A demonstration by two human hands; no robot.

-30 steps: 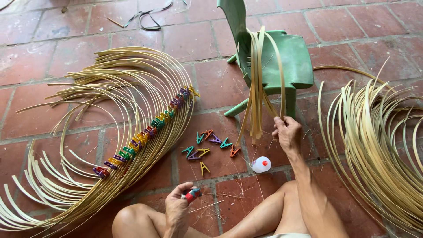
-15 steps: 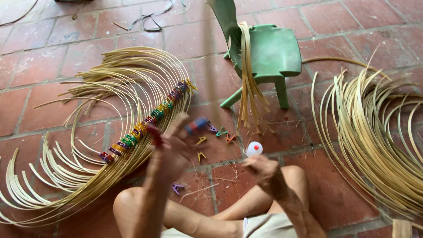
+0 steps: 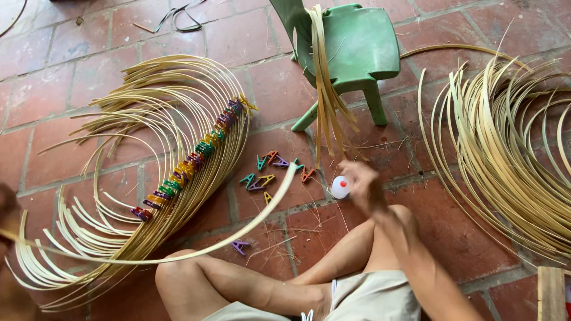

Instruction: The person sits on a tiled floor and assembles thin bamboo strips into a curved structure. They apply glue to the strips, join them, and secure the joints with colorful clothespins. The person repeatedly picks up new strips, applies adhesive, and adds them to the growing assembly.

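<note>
Person seated on the brick floor, legs crossed. Right hand blurred beside the small white glue bottle with a red cap; whether it pinches the bottle or only touches it cannot be told. Left hand barely in view at the frame's left edge, apparently closed on the end of one long bamboo strip that arcs across the lap towards the loose coloured clips.

Judgement: the strip wants steady tension while glue is fetched, keeping its free tip clear of the clipped fan of strips.

Against half a second earlier: the left hand was raised mid-frame with a clip; now it is far left, with the strip. The right hand is nearer the bottle. The green chair is unchanged.
</note>
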